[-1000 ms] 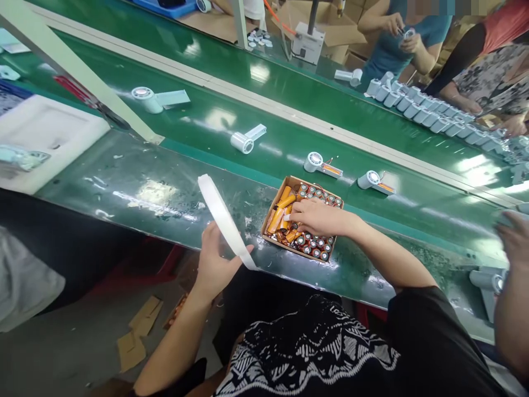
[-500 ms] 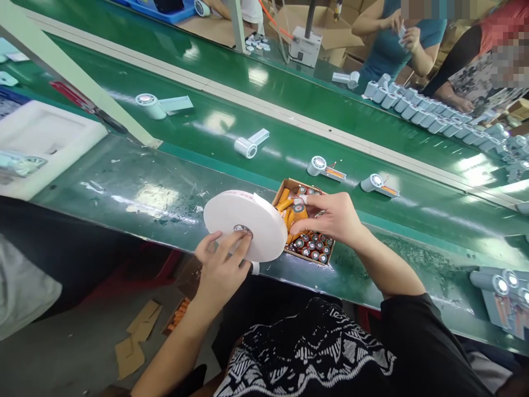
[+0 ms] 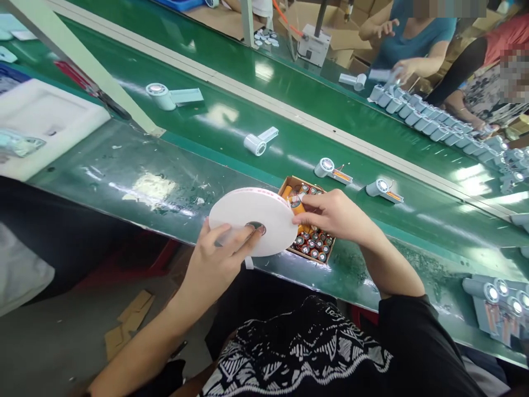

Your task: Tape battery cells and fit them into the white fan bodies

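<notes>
My left hand (image 3: 223, 248) grips a large flat roll of white tape (image 3: 248, 207), its fingers hooked into the dark core hole. The roll is tilted above the bench edge, and a short white tail (image 3: 248, 263) hangs beneath it. At the roll's right rim, my right hand (image 3: 336, 215) closes thumb and fingers about an orange battery (image 3: 297, 208); part of the battery is hidden by the roll and fingers. Just below lies an open cardboard box (image 3: 291, 181) packed with orange batteries, several standing with round ends up.
Grey-white handheld fan bodies (image 3: 161, 96) lie along the green conveyor (image 3: 215, 146). More fan bodies (image 3: 491, 298) are grouped at the right on my bench. A white foam tray (image 3: 78, 116) and a slanted metal post (image 3: 103, 88) stand left. Co-workers (image 3: 421, 44) sit across.
The roll has tilted flatter and shifted slightly right, closer to my right hand. My left hand moved with it. Across the belt, a co-worker's hands have parted and one lowered toward the fan bodies.
</notes>
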`<state>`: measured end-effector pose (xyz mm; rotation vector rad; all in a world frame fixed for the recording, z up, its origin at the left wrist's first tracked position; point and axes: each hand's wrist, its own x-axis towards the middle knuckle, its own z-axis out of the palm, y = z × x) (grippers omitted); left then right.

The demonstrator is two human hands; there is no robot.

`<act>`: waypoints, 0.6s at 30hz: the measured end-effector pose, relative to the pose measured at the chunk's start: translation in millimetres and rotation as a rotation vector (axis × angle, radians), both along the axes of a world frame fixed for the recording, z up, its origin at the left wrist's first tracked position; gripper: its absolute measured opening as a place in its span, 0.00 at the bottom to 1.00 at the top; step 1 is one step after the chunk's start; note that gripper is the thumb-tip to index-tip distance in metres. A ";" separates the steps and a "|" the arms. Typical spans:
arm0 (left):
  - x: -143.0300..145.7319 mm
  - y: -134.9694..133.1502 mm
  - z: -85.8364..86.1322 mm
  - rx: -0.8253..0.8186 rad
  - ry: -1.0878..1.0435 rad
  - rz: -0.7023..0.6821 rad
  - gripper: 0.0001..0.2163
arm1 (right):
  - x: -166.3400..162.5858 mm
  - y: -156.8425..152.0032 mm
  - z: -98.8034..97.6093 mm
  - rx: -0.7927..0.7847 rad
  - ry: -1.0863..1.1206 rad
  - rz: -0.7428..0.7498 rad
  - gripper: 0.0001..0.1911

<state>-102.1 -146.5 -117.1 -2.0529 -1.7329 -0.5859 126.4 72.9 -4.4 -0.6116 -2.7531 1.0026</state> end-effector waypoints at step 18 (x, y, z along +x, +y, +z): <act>111.5 -6.4 25.3 0.048 -0.256 -0.118 0.24 | 68.0 -71.9 -53.1 -0.148 0.972 -1.163 0.18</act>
